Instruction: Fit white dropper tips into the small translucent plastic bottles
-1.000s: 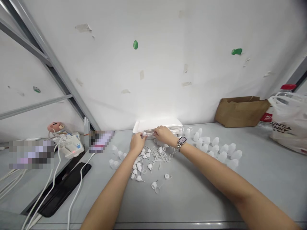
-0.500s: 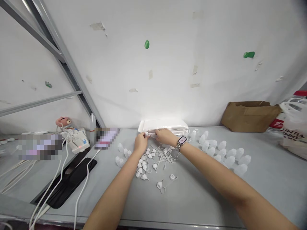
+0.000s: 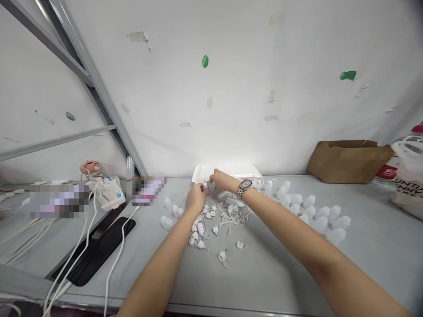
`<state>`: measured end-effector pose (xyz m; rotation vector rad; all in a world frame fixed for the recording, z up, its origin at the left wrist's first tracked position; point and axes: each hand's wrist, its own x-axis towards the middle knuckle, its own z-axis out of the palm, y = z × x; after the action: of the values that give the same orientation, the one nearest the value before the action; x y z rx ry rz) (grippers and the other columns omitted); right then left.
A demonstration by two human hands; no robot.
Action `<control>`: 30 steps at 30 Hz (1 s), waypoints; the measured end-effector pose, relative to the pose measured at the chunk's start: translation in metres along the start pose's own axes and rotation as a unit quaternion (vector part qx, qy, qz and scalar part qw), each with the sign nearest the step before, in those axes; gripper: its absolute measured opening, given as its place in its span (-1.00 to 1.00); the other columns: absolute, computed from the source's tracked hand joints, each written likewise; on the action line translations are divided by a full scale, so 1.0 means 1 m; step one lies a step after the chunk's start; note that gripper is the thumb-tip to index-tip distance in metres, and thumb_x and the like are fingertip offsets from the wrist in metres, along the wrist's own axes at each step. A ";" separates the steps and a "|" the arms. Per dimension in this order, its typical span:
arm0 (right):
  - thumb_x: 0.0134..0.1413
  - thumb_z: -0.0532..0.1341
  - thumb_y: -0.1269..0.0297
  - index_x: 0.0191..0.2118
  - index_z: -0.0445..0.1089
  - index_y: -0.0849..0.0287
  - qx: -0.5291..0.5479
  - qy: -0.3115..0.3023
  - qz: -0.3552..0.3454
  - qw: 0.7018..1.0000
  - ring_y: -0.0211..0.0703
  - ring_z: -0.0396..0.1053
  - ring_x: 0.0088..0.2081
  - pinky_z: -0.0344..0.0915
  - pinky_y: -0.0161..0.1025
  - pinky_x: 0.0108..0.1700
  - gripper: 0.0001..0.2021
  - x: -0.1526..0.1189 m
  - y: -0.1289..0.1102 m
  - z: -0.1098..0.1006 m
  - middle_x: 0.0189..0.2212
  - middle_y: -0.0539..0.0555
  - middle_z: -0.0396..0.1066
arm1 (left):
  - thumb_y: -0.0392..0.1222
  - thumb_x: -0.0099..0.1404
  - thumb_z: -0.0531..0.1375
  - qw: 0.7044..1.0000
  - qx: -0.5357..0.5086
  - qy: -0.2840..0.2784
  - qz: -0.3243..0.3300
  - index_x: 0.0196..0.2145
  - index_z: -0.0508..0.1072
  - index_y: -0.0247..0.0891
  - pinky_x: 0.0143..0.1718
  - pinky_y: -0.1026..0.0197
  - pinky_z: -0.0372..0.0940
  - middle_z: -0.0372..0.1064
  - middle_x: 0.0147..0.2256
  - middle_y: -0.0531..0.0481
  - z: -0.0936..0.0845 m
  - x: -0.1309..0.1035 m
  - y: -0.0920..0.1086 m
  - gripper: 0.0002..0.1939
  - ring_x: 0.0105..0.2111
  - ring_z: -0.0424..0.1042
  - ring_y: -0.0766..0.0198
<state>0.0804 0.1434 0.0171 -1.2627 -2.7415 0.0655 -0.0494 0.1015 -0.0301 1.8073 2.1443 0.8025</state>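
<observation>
My left hand (image 3: 197, 197) pinches a small white needle-tip cap (image 3: 205, 185), its thin tip upward. Close beside it, my right hand (image 3: 223, 182), with a watch on the wrist, is closed on a small translucent bottle (image 3: 212, 186) that the fingers partly hide. Cap and bottle are very near each other; I cannot tell whether they touch. Below the hands lies a pile of loose white caps (image 3: 200, 229) with looped straps. A white stack of flat packets (image 3: 228, 171) stands behind the hands against the wall.
Several translucent bottles (image 3: 320, 224) stand and lie to the right, a few more bottles (image 3: 168, 222) to the left. A brown paper bag (image 3: 350, 162) and a white plastic bag (image 3: 410, 176) sit at the far right. Cables and a black tray (image 3: 102, 251) occupy the left.
My right hand has come away from the front of the packet stack toward my left hand, and a translucent bottle now shows in its fingers. My left hand has barely moved.
</observation>
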 end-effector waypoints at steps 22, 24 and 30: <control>-0.06 0.16 0.52 -0.16 0.30 0.29 -0.053 0.011 -0.034 0.998 -0.06 0.24 -0.14 0.15 -0.25 -0.16 -0.74 -0.049 0.018 0.009 -0.21 0.20 0.32 | -0.01 0.15 0.13 0.999 0.035 0.020 -0.003 -0.43 0.50 -0.19 -0.41 0.24 0.14 0.49 -0.34 -0.12 -0.005 -0.005 0.004 -0.76 -0.28 0.42 0.11; -0.03 0.16 0.49 -0.17 0.30 0.31 -0.058 0.012 -0.033 0.998 -0.04 0.24 -0.12 0.14 -0.23 -0.13 -0.77 -0.047 0.018 0.011 -0.21 0.23 0.32 | -0.04 0.15 0.14 0.999 0.036 0.021 -0.001 -0.44 0.50 -0.20 -0.42 0.24 0.14 0.49 -0.35 -0.12 -0.004 -0.005 0.003 -0.78 -0.29 0.42 0.11; -0.03 0.19 0.38 -0.28 0.35 0.29 -0.056 0.003 -0.015 0.998 -0.04 0.31 -0.17 0.16 -0.27 -0.22 -0.86 -0.044 0.019 0.008 -0.23 0.24 0.37 | -0.08 0.12 0.18 0.999 0.024 0.018 0.012 -0.48 0.48 -0.21 -0.39 0.26 0.15 0.49 -0.38 -0.09 -0.001 -0.001 0.000 -0.83 -0.33 0.42 0.16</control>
<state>0.1217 0.1221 0.0031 -1.2457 -2.7934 -0.0942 -0.0498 0.1005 -0.0295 1.8584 2.1863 0.8003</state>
